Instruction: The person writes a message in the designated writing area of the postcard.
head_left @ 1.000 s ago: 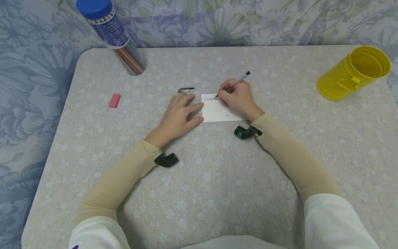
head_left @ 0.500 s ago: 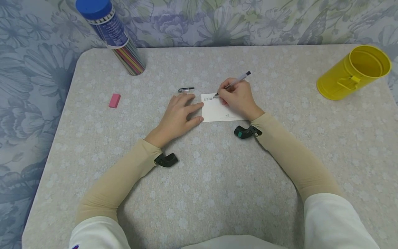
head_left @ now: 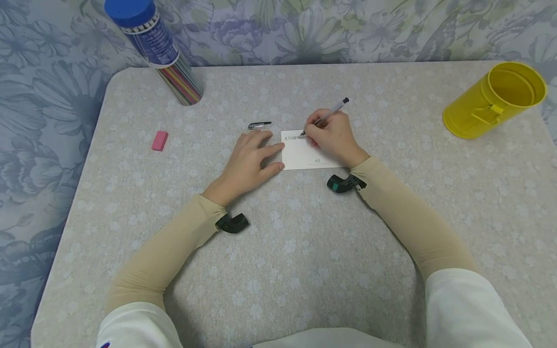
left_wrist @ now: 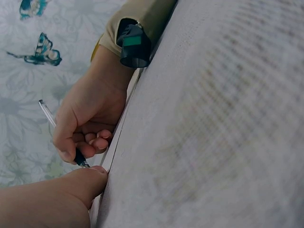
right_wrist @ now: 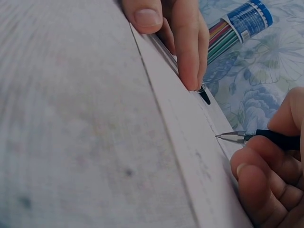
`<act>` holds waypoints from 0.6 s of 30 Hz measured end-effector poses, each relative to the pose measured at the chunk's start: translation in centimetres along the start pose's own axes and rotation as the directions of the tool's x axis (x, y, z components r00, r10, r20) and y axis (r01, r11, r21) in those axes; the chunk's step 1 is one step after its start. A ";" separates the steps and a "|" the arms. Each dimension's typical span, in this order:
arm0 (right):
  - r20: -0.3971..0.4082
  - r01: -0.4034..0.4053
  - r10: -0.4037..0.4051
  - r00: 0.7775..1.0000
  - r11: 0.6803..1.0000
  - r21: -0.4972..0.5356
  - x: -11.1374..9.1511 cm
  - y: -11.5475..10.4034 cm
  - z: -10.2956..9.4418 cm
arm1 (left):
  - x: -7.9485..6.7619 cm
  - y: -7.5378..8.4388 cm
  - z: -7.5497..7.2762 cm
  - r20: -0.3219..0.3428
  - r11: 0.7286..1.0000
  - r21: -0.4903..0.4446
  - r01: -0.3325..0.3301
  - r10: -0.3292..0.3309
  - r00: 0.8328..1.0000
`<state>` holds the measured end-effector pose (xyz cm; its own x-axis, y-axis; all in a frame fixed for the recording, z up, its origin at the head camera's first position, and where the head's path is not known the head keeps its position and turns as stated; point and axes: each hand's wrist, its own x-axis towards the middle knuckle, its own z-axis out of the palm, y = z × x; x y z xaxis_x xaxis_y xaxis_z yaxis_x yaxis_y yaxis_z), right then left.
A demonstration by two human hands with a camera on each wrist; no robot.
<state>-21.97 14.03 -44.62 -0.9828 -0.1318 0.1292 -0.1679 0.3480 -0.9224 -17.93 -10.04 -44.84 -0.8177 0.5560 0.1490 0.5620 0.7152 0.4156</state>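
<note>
A white card point(head_left: 298, 157) lies on the table with a short row of small handwritten characters along its upper left and a small mark near its lower edge. My right hand point(head_left: 334, 137) pinches a pen point(head_left: 332, 111) between thumb and fingers, its metal tip point(right_wrist: 231, 137) at the end of that row. The pen leans back to the right. My left hand point(head_left: 249, 162) lies flat with fingers spread, index fingertip and thumb on the card's left edge. Just beyond those fingers lies a black and clear pen cap point(head_left: 259, 125). The hand covers the card's right part.
A pink eraser point(head_left: 159, 140) lies to the left. At the back left stands a clear tube of colored pencils point(head_left: 180, 79) with a blue lid point(head_left: 130, 12). A yellow cylindrical container point(head_left: 483, 108), its top uncovered, stands at the back right. Floral wallpaper point(head_left: 304, 34) rises behind the table.
The pen tip makes small movements at the end of the written row as my right hand shifts slightly. My left hand, the card and the cap stay put.
</note>
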 end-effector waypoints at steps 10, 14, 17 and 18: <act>0.009 -0.009 0.009 1.000 1.000 -0.004 0.0 0.0 0.0 | 0.0 0.0 -0.1 0.009 1.000 0.001 0.004 -0.004 1.000; -0.023 -0.019 0.019 1.000 1.000 0.009 -0.1 0.1 0.0 | 0.0 0.0 -0.1 0.011 1.000 0.003 0.004 -0.004 1.000; -0.053 -0.019 0.020 0.998 1.000 0.010 -0.1 0.1 0.0 | 0.0 0.0 -0.1 0.011 1.000 0.007 0.002 -0.002 1.000; -0.059 -0.018 0.019 0.998 1.000 0.007 0.0 0.1 0.0 | 0.0 0.0 -0.1 0.011 1.000 0.007 0.002 -0.002 1.000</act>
<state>-21.94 14.08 -44.75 -0.9886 -0.0701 0.1332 -0.1493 0.3438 -0.9271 -17.92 -10.12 -44.74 -0.8173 0.5594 0.1386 0.5616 0.7190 0.4095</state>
